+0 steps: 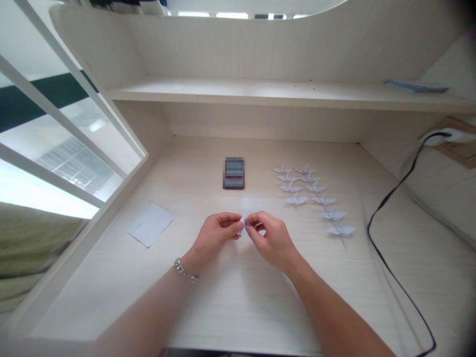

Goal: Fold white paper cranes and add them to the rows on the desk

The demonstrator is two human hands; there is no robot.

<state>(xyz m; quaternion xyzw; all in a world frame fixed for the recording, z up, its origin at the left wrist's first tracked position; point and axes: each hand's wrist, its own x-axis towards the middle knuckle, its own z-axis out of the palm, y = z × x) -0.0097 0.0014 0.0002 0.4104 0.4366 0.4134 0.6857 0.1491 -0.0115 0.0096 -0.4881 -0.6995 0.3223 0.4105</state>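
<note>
Between my two hands, just above the middle of the desk, is a small piece of folded white paper (243,226). My left hand (220,232) pinches its left side between thumb and fingers; a silver chain bracelet (186,270) circles that wrist. On the other side, the thumb and forefinger of my right hand (270,235) are closed on the paper's right edge. Fingers cover much of the paper, so its full shape is hidden. To the right of my hands, several folded white paper cranes (296,200) stand in two rough rows.
A stack of white paper sheets (150,225) lies at the left. Behind my hands is a blurred dark rectangular object (234,173). A black cable (383,255) runs down the right side from a wall socket. A shelf (241,92) spans the back; white bars (55,116) stand left.
</note>
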